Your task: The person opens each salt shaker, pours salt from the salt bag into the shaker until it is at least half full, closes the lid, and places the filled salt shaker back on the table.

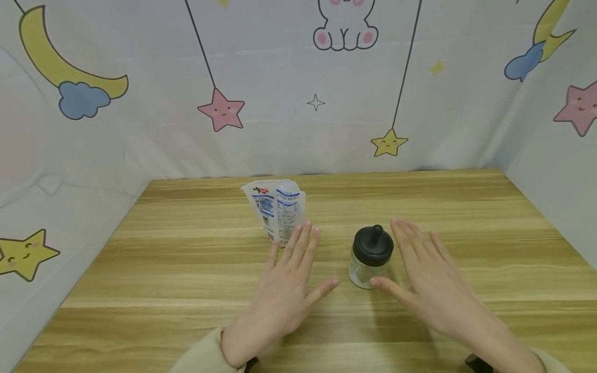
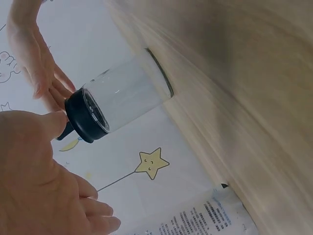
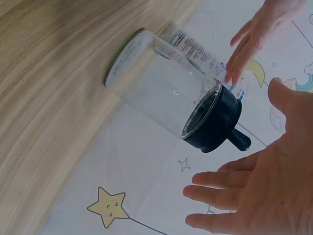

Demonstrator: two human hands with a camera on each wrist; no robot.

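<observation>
A clear glass jar (image 1: 361, 271) with a black lid (image 1: 373, 245) and a knob on top stands upright on the wooden table. My left hand (image 1: 286, 285) is held to the left of it, fingers straight and thumb spread toward the jar. On its other side my right hand (image 1: 431, 280) is spread too, thumb near the jar's lower front in the head view. Neither hand holds anything. Beyond my left fingertips a white printed plastic pouch (image 1: 284, 212) stands on the table. In the right wrist view the jar (image 3: 156, 83) looks see-through, with no contents showing.
The wooden table (image 1: 186, 290) reaches back to a white cloth backdrop (image 1: 280, 140) printed with stars, moons and clouds. Cloth also hangs along the left and right sides of the table.
</observation>
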